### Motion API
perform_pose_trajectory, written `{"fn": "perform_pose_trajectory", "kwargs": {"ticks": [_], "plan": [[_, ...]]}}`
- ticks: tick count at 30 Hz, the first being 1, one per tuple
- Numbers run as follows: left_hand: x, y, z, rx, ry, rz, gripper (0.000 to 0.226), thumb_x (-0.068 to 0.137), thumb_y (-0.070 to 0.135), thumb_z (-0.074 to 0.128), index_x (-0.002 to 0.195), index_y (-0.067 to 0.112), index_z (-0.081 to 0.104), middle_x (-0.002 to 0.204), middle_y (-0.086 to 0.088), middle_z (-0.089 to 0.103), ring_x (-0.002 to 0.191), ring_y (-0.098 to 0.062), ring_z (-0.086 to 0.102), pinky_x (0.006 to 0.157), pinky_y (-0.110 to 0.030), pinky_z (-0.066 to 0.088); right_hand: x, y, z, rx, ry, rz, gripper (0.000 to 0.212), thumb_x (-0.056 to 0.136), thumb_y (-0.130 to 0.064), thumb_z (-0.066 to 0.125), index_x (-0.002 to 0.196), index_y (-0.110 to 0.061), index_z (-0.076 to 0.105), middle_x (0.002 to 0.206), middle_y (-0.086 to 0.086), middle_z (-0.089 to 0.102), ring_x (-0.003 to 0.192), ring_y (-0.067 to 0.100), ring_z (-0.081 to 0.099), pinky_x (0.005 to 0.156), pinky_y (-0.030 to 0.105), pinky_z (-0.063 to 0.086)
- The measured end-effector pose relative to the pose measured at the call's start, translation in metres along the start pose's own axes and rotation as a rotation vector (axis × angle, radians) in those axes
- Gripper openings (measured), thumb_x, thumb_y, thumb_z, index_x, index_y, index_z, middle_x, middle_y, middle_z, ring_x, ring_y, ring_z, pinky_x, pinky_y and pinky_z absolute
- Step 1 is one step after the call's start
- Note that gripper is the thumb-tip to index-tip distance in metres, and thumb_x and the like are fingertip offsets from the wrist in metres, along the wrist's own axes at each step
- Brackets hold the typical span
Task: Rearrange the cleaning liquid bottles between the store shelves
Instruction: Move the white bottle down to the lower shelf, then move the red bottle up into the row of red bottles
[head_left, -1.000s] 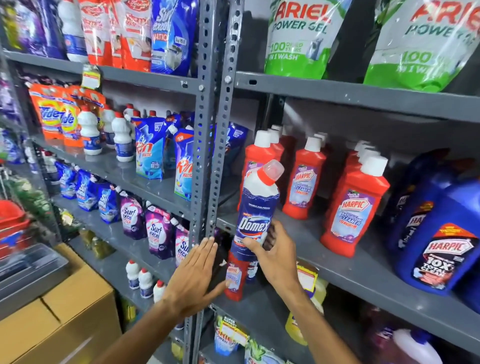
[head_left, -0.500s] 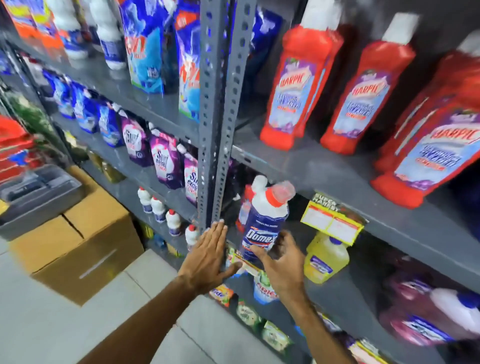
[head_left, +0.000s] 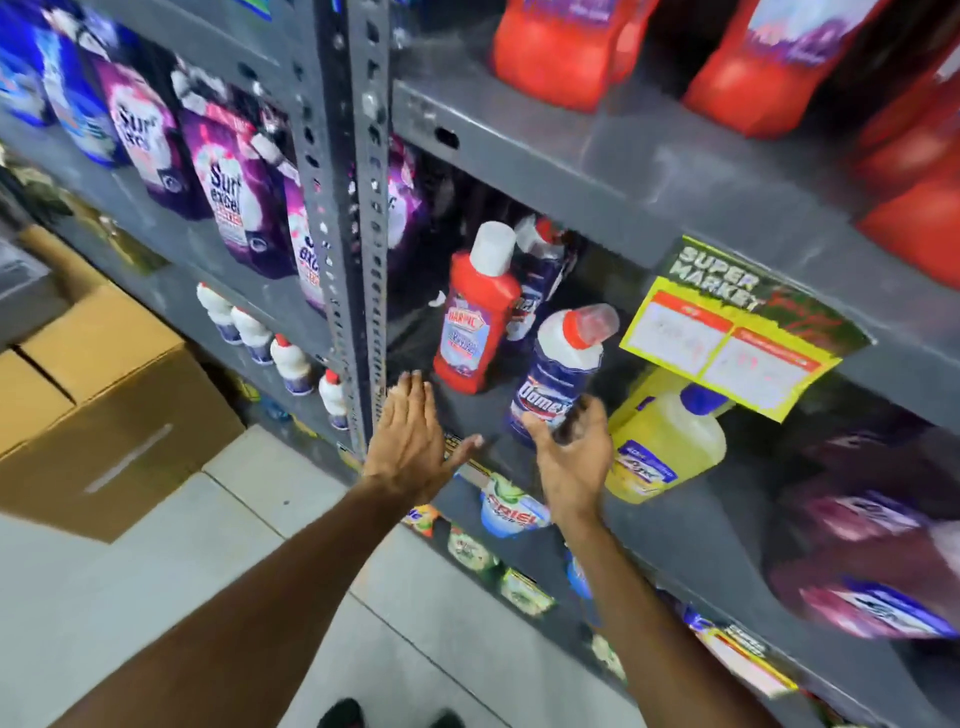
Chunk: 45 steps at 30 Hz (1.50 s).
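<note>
shelf: grey steel, carries the stock. yellow bottle at 3 o'clock of the domex bottle; red harpic bottle at 10 o'clock, with a second blue bottle behind it. domex bottle: tilted, base at the shelf front, apparently not yet set upright; placement judged nearly complete. right hand: grip around the domex bottle's lower body. left hand: released, flat, fingers extended, at 9 o'clock. legible: "domex", "harpic", "surf excel", "super market" on the tag.
</note>
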<state>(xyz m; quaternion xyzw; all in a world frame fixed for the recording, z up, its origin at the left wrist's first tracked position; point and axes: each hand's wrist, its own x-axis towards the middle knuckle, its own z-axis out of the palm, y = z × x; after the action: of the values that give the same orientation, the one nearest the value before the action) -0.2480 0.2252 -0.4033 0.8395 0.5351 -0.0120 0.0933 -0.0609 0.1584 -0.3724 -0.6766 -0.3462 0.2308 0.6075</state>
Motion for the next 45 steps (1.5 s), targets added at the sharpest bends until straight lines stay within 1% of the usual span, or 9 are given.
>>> {"fn": "perform_pose_trajectory", "kwargs": {"ticks": [8,15,22,27,32,38,40,43,45], "plan": [[0.009,0.003,0.012,0.054,0.027,-0.040,0.124,0.085,0.089,-0.012,0.162,-0.007,-0.006,0.174,-0.028,-0.005,0.163,-0.038,-0.005,0.133,-0.050,0.006,0.021,0.017,-0.002,-0.044,-0.017,-0.041,0.057,0.078,-0.025,0.090,0.126,-0.033,0.060,0.114,-0.012,0.079,0.104,0.011,0.078,0.089,0.036,0.064],[0.009,0.002,0.010,0.078,0.004,-0.031,0.121,0.085,0.089,-0.012,0.161,-0.005,-0.012,0.174,-0.026,-0.010,0.163,-0.036,-0.009,0.134,-0.050,0.004,0.040,0.020,0.009,-0.094,-0.009,-0.039,0.064,0.081,-0.024,0.090,0.134,-0.024,0.055,0.128,0.007,0.075,0.113,0.016,0.076,0.098,0.052,0.062],[0.008,0.001,0.010,0.094,-0.001,-0.027,0.117,0.086,0.089,-0.013,0.159,-0.003,-0.018,0.174,-0.025,-0.013,0.163,-0.036,-0.012,0.134,-0.049,0.001,0.042,0.020,0.013,-0.076,-0.010,-0.008,0.065,0.084,-0.021,0.090,0.138,-0.020,0.054,0.134,0.007,0.072,0.120,0.018,0.073,0.100,0.052,0.061],[0.008,0.001,0.009,0.089,0.003,-0.033,0.120,0.084,0.089,-0.016,0.161,-0.003,-0.014,0.174,-0.025,-0.011,0.163,-0.036,-0.010,0.134,-0.050,0.003,0.014,0.013,0.013,-0.105,0.113,-0.017,0.060,0.085,-0.026,0.089,0.136,-0.011,0.060,0.129,0.010,0.073,0.118,0.019,0.072,0.090,0.026,0.062],[0.007,0.002,0.006,0.075,-0.007,-0.029,0.117,0.088,0.087,-0.013,0.162,-0.004,-0.011,0.174,-0.026,-0.011,0.163,-0.037,-0.010,0.134,-0.050,0.004,-0.032,0.007,0.031,-0.230,0.170,-0.096,0.023,0.090,-0.021,0.084,0.108,-0.016,0.071,0.106,0.004,0.075,0.095,0.022,0.072,0.080,0.055,0.062],[0.004,-0.001,0.004,0.082,-0.020,0.003,0.117,0.078,0.081,-0.025,0.158,-0.005,-0.020,0.173,-0.029,-0.013,0.163,-0.039,-0.010,0.133,-0.050,0.008,-0.007,-0.027,0.076,-0.205,-0.125,-0.089,0.071,0.092,-0.031,0.082,0.153,-0.011,0.052,0.152,0.008,0.061,0.144,0.022,0.054,0.109,0.037,0.053],[0.005,0.000,0.002,0.069,-0.029,-0.008,0.119,0.079,0.081,-0.020,0.160,-0.005,-0.015,0.173,-0.028,-0.012,0.163,-0.038,-0.010,0.133,-0.050,0.006,0.006,-0.039,0.092,-0.212,-0.120,-0.102,0.073,0.090,-0.034,0.083,0.150,-0.010,0.050,0.145,0.009,0.066,0.130,0.019,0.063,0.107,0.033,0.052],[0.008,0.001,-0.005,0.065,-0.069,-0.019,0.123,0.077,0.084,-0.017,0.162,-0.005,-0.012,0.174,-0.027,-0.013,0.163,-0.037,-0.011,0.133,-0.049,0.002,0.021,-0.050,0.105,-0.266,-0.064,-0.091,0.049,0.086,-0.033,0.086,0.121,-0.010,0.060,0.107,0.001,0.074,0.087,0.010,0.062,0.083,0.023,0.050],[0.008,0.001,-0.011,0.059,-0.090,-0.016,0.124,0.076,0.085,-0.016,0.162,-0.004,-0.013,0.174,-0.025,-0.014,0.163,-0.036,-0.012,0.134,-0.049,0.002,0.026,-0.055,0.105,-0.255,-0.071,-0.048,0.040,0.085,-0.028,0.087,0.111,-0.012,0.061,0.096,-0.007,0.067,0.081,0.010,0.061,0.080,0.026,0.049]]}}
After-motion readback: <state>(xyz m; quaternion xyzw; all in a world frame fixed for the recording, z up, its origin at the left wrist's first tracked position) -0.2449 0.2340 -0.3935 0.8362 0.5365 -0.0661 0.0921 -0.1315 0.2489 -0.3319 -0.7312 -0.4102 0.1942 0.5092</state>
